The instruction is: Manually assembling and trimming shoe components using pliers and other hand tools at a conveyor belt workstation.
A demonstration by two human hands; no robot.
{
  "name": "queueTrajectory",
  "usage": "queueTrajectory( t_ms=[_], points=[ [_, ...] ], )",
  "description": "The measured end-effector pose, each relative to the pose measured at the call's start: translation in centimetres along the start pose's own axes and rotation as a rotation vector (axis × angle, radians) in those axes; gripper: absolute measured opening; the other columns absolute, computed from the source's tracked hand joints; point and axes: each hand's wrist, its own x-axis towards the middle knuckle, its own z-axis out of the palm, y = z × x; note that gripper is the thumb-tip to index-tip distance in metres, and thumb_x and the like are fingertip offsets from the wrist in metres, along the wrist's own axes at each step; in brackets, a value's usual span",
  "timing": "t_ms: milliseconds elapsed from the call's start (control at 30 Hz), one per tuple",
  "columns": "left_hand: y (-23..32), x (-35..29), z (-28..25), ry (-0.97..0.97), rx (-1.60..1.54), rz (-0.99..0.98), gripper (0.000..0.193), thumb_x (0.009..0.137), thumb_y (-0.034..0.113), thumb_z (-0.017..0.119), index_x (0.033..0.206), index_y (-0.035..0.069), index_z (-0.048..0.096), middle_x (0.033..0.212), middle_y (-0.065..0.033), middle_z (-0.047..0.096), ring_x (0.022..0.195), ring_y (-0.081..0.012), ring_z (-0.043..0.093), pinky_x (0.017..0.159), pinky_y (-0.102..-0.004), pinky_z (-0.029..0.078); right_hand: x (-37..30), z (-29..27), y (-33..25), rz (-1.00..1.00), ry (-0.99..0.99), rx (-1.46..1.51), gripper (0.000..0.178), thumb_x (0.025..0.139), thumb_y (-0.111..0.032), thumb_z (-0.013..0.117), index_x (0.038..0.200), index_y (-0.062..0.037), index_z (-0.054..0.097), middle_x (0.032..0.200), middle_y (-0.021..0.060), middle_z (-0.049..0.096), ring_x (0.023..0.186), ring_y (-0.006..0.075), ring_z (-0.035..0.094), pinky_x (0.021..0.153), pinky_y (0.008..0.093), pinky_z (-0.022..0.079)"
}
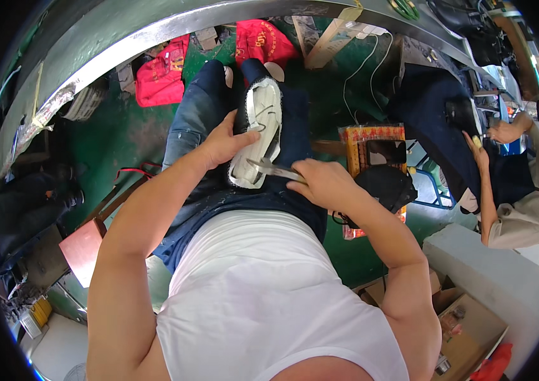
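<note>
A shoe lies sole side up along my lap, toe and heel running away from me. Its bottom is white with a rough, pale edge all round and a few dark marks. My left hand grips its left side, the thumb pressed onto the white bottom. In my right hand is a silver metal hand tool that looks like pincers. The tool's tip meets the nearer part of the shoe bottom; its handles are mostly hidden in my fist. A dark blue cloth covers my right leg.
Red cloth bags lie on the green floor ahead, below a metal bench edge. To the right, a black bag rests on a red-and-yellow printed seat. Another person works at far right. A cardboard box stands at lower right.
</note>
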Motion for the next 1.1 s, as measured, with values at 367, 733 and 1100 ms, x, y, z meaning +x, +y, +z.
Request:
queueTrajectory(
  t_ms=[367, 733, 1100],
  points=[
    [1.3, -0.3, 0.0, -0.069, 0.017, -0.021, 0.091, 0.084, 0.023, 0.080, 0.151, -0.004, 0.024, 0.137, -0.0193, 0.054, 0.125, -0.0251, 0.055, 0.106, -0.0365, 0.044, 0.8, 1.6, -0.8, -0.063, 0.127, -0.054, 0.042, 0.094, -0.033, 0.062, 0.121, -0.0015, 0.060, 0.097, 0.0190, 0.065, 0.095, 0.0348, 0.066, 0.078, 0.0451, 0.053],
    [-1.0, 0.3, -0.9, 0.027, 0.083, -0.021, 0.097, 0.083, 0.026, 0.081, 0.151, -0.005, 0.021, 0.138, -0.0192, 0.052, 0.126, -0.0256, 0.053, 0.108, -0.0368, 0.042, -3.6, -0.3, 1.5, 0.107, 0.035, 0.130, 0.038, 0.092, -0.037, 0.064, 0.112, -0.0051, 0.060, 0.094, 0.0164, 0.065, 0.089, 0.0369, 0.065, 0.076, 0.0466, 0.052],
    [0.5, -0.4, -0.3, -0.074, -0.028, -0.008, 0.092, 0.083, 0.025, 0.081, 0.151, -0.002, 0.025, 0.137, -0.0172, 0.053, 0.127, -0.0237, 0.052, 0.108, -0.0359, 0.041, 2.2, -0.1, -1.6, -0.088, 0.008, -0.302, 0.038, 0.094, -0.036, 0.062, 0.103, 0.0009, 0.059, 0.086, 0.0146, 0.064, 0.084, 0.0293, 0.067, 0.069, 0.0400, 0.055]
  ],
)
